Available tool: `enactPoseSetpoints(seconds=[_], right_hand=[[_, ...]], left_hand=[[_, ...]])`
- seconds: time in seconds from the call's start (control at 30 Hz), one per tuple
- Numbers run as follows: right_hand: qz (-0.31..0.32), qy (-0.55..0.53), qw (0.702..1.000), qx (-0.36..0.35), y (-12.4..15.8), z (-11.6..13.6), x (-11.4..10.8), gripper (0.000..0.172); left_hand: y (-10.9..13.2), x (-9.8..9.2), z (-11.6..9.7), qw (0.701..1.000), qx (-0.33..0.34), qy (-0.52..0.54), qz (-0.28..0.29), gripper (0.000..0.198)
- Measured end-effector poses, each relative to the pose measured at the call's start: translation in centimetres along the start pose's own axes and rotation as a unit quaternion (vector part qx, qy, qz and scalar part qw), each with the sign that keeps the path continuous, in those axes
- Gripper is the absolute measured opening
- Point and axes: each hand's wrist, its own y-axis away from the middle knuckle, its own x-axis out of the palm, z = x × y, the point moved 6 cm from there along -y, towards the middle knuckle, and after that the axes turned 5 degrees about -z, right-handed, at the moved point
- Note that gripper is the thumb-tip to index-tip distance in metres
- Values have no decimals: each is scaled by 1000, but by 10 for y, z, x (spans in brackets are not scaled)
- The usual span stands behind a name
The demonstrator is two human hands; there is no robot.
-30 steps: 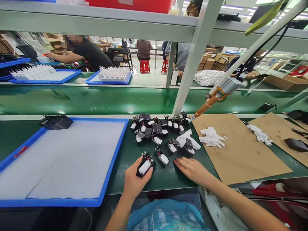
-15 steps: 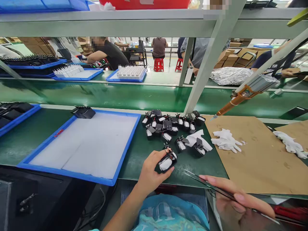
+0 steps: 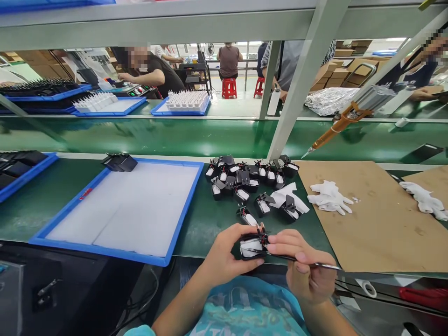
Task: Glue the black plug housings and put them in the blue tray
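My left hand (image 3: 224,254) is closed around a small black part with a white insert and red wires (image 3: 252,243), held at the near edge of the green bench. My right hand (image 3: 308,270) pinches thin metal tweezers (image 3: 297,259) whose tips touch that part. Just beyond lies a heap of several similar black parts (image 3: 250,179), with one loose part (image 3: 246,216) nearest my hands.
A blue tray with a white foam sheet (image 3: 126,210) lies to the left. A brown cardboard mat (image 3: 371,219) with white gloves (image 3: 329,197) is to the right, under a hanging orange tool (image 3: 332,133). A green conveyor (image 3: 175,137) runs behind; other people work beyond it.
My left hand has lifted the black part off the bench and drawn it toward me. My right hand picked up the tweezers and brought their tips to the part.
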Motion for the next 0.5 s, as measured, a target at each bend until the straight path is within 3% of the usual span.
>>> enactPoseSetpoints(seconds=[0.3, 0.5], right_hand=[[-26, -58, 998, -14, -9, 9, 8, 8], [-2, -79, 997, -11, -8, 9, 8, 9]], left_hand=[[1, -2, 2, 1000, 4, 7, 4, 45], [2, -5, 6, 1000, -22, 21, 3, 47]])
